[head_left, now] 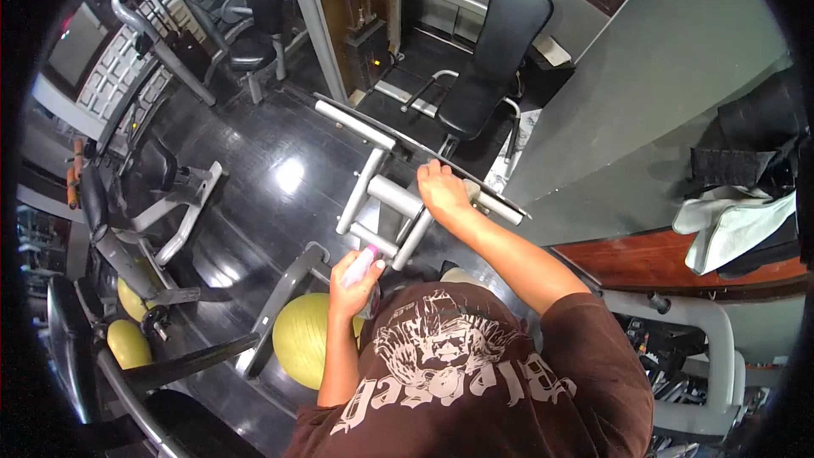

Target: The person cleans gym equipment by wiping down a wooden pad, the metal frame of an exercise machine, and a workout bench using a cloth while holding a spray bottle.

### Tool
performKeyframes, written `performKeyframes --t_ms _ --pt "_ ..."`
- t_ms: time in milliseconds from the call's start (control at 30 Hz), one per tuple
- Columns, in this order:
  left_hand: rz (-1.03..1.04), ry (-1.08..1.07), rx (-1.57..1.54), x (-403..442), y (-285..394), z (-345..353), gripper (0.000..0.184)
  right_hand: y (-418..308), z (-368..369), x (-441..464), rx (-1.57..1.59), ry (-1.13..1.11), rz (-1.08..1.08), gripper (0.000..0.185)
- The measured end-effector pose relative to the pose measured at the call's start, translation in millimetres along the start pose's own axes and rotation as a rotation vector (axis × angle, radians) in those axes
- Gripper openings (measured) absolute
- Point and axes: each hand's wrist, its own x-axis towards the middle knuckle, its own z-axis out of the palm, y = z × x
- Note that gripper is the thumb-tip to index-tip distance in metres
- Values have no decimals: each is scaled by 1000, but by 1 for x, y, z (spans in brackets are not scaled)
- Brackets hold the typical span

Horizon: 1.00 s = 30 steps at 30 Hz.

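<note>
1. While my left hand (349,287) is wrapped around a pale, translucent plastic bottle with a pink top (363,266), its fingers are closed on the body; a wet or greasy surface could let it slide out of my grip.
2. My right hand (444,195) has its fingers bunched together, bent over the upper part of a silver-grey, tubular metal frame (396,196) in front of my chest. If that part pivots, a careless push could swing it and nip my fingertips between the tubes.
3. The bottle's top is beside the frame's near crossbar, so a knock against the metal could twist the bottle, and a hard squeeze could send liquid where I don't want it.
4. Drips could reach the glossy black floor (254,242); it would turn slick and my footing could go.
5. A round, yellow-green exercise ball (303,341) sits close by my left arm; stepping sideways, I could bump it and lose my balance.
6. For writing, my dark brown short-sleeved T-shirt (543,424) has large, pale blackletter characters around a printed picture; they may spell something like "Blessed", though the folds and the angle leave me unsure. Smaller lettering above it is too faint to read.
7. I can read no label on the bottle, and no brand on the frame or the black padded seat (496,59) beyond it.
</note>
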Motion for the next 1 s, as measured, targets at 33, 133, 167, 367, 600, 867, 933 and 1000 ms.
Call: performKeyframes --t_ms 33,133,167,367,600,867,933,1000 --pt "-10 7 5 0 -1 -1 18 -2 -1 6 4 -3 -7 20" --pt "-56 6 14 -1 0 -2 18 -2 0 4 -41 -18 10 19" --pt "-48 4 20 0 3 0 18 -1 0 -1 -66 -23 23 18" --pt "35 -57 96 17 12 4 19 33 -15 -54 -67 -99 100 20" --pt "-37 -148 104 35 15 14 25 86 -40 -141 -34 -119 242 31" --pt "-26 -174 127 31 16 20 23 91 -38 -162 20 -90 348 25" --pt "-9 -159 113 27 8 19 24 79 -37 -147 33 -159 321 22" --pt "-7 -139 110 20 10 16 24 64 -34 -126 56 -174 278 20"
